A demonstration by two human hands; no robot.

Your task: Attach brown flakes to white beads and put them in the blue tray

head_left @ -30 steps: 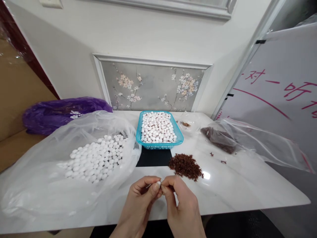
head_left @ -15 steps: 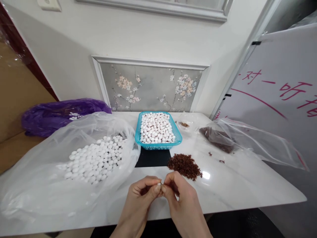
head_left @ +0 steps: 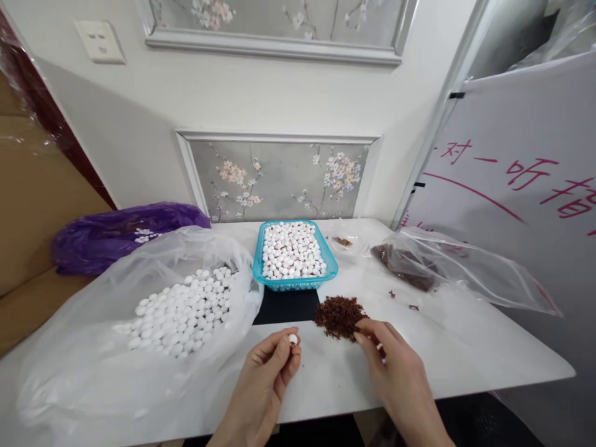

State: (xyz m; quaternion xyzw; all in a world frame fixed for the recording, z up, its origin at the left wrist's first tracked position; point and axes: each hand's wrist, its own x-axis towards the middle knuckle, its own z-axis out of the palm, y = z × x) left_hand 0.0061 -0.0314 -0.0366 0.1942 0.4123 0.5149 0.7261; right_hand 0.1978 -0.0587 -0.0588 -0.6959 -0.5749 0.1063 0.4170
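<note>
My left hand (head_left: 267, 372) pinches a small white ball (head_left: 293, 339) between thumb and fingers, above the near part of the table. Reddish-brown bits show just under the ball at the fingertips. At the right edge of a pile of small reddish-brown pieces (head_left: 339, 315), my right hand (head_left: 395, 357) has its thumb and forefinger closed on some of them. How many it grips is hidden. Behind the pile stands a blue plastic basket (head_left: 331, 267) full of white balls, brown showing between them. A clear plastic bag (head_left: 116, 379) on the left holds many loose white balls (head_left: 181, 313).
A purple bag (head_left: 79, 242) lies at the back left beside cardboard (head_left: 41, 192). At the right are a zip bag (head_left: 484, 273) of brown pieces and a small clear bag (head_left: 356, 230). A black patch (head_left: 288, 307) lies before the basket. The whiteboard (head_left: 512, 136) borders the right side.
My hands have parted. The right hand moved right to the brown pile, while the left keeps the white ball near the same place. The view has tilted up slightly.
</note>
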